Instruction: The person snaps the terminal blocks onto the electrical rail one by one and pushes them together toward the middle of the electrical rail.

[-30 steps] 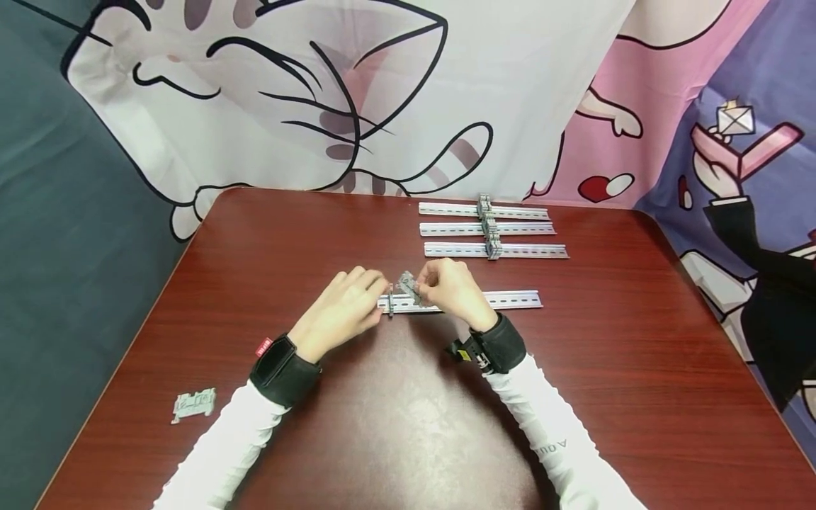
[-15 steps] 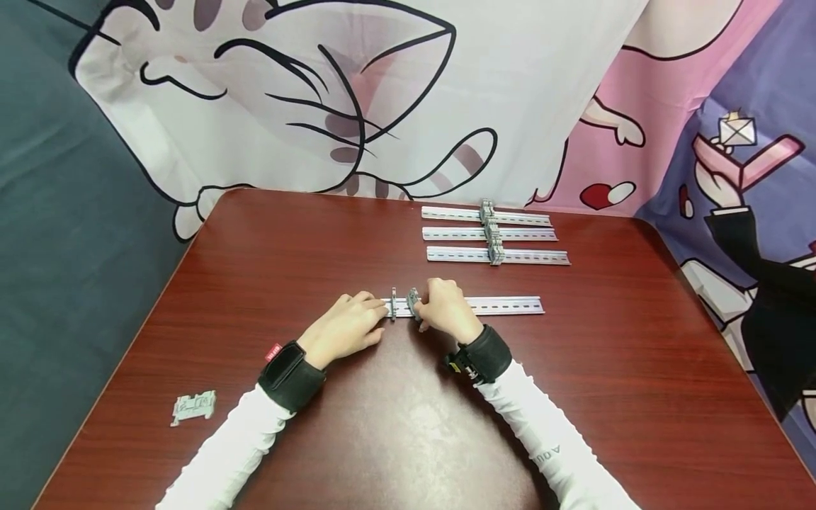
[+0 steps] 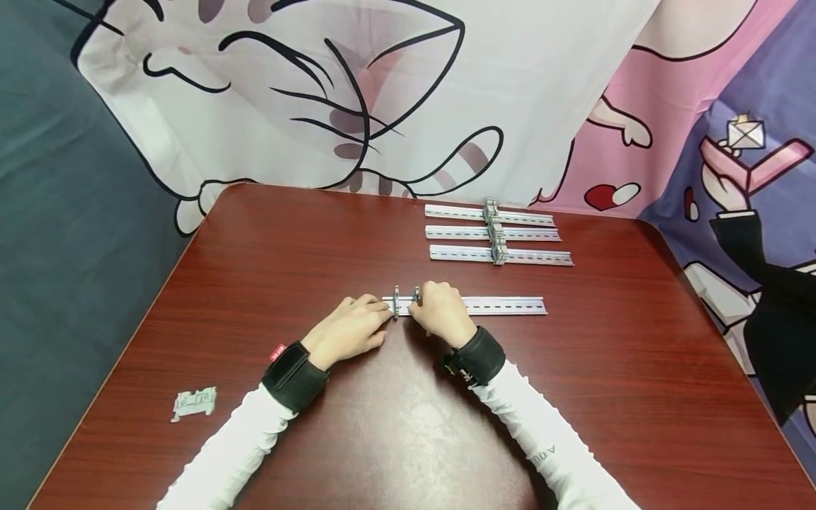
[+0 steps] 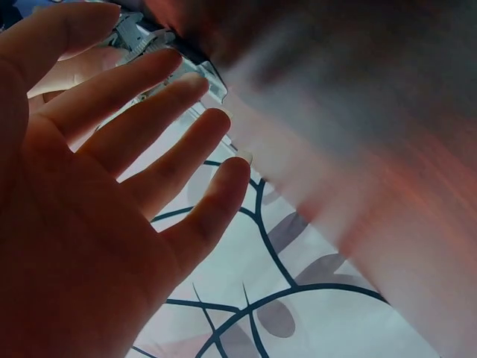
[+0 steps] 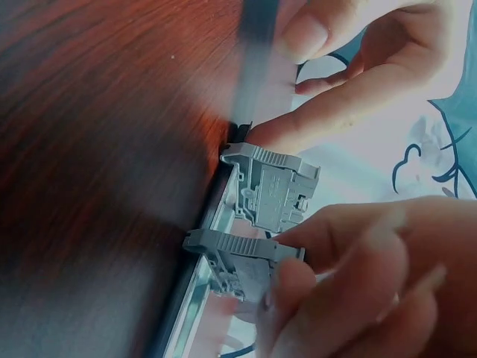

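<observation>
A slotted metal DIN rail [image 3: 503, 306] lies across the table before me. Near its left end one grey terminal block [image 5: 272, 186] stands upright across it. Just to the right, my right hand [image 3: 444, 313] pinches a second grey terminal block [image 5: 242, 261] between thumb and fingers; this block also sits across the rail. My left hand [image 3: 347, 331] rests at the rail's left end, its fingers extended and fingertips touching the rail beside the first block. The left wrist view shows those fingers spread, gripping nothing. In the head view my right hand covers part of the second block.
Several terminal blocks [image 3: 494, 237] stand in a row across three more rails, the nearest rail [image 3: 542, 258] among them, at the back of the table. A loose pale terminal block [image 3: 194, 403] lies flat at the left. A printed cloth [image 3: 408, 92] hangs behind the table.
The second terminal block was tilted above the rail in my right hand; it has come down upright onto the rail. My left hand has eased off the first block towards the rail's end.
</observation>
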The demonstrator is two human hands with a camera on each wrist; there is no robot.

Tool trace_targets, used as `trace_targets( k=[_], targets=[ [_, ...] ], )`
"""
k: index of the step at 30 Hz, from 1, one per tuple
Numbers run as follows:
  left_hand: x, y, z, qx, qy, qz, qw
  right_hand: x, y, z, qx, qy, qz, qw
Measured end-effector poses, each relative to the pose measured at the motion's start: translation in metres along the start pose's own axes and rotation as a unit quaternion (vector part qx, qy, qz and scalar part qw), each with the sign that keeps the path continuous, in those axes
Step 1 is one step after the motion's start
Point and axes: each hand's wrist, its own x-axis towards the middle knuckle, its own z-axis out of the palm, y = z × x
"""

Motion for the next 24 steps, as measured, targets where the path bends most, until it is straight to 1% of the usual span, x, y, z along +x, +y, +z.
trace_targets(
  k=[4, 7, 13, 17, 21, 24],
  targets=[
    [0.001, 0.001, -0.001, -0.005, 0.003, -0.002, 1.0000, 0.002, -0.002, -0.001, -0.025, -0.041, 0.011, 0.999],
    [0.001, 0.001, -0.002, -0.003, 0.002, -0.003, 1.0000, 0.005, -0.001, -0.001, -0.044, -0.067, 0.010, 0.997],
    [0.002, 0.000, -0.002, -0.006, 0.002, -0.002, 1.0000, 0.007, -0.003, -0.002, -0.075, -0.082, 0.006, 0.994],
    [0.001, 0.001, 0.000, -0.007, 0.004, -0.001, 1.0000, 0.009, -0.007, -0.003, -0.092, -0.105, 0.020, 0.990],
    [0.000, 0.001, 0.001, -0.013, -0.005, -0.006, 0.9999, 0.012, -0.011, -0.003, -0.098, -0.131, 0.035, 0.986],
    [-0.002, -0.001, 0.001, -0.018, -0.009, -0.007, 0.9998, 0.015, -0.013, -0.003, -0.097, -0.145, 0.036, 0.984]
  ],
)
